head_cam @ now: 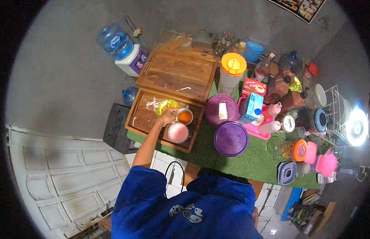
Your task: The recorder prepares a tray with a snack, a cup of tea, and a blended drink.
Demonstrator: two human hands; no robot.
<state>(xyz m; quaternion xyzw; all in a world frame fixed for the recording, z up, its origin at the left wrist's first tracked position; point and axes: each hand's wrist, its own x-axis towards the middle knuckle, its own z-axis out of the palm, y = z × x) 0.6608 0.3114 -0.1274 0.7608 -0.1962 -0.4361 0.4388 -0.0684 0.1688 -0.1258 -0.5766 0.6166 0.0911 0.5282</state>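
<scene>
My left hand point(168, 117) reaches over the front wooden tray point(141, 125), its fingers closed at the left side of a white cup point(190, 119) of amber liquid. A small handle juts from that cup's far side. Just nearer to me stands a second cup point(178, 133) with pink, frothy liquid in it. Behind my hand, a shiny yellow-gold dish point(167, 105) lies on the tray. My right hand is out of view; only a sliver of skin shows at my right side.
Another wooden tray point(179, 74) lies behind. Purple round lids point(231, 139), an orange-lidded pitcher point(233, 67) and a blue milk carton point(252, 106) stand to the right on green matting point(200, 155). A dish rack point(334, 125) and lit fan point(357, 127) are far right; a water dispenser point(128, 64) stands left.
</scene>
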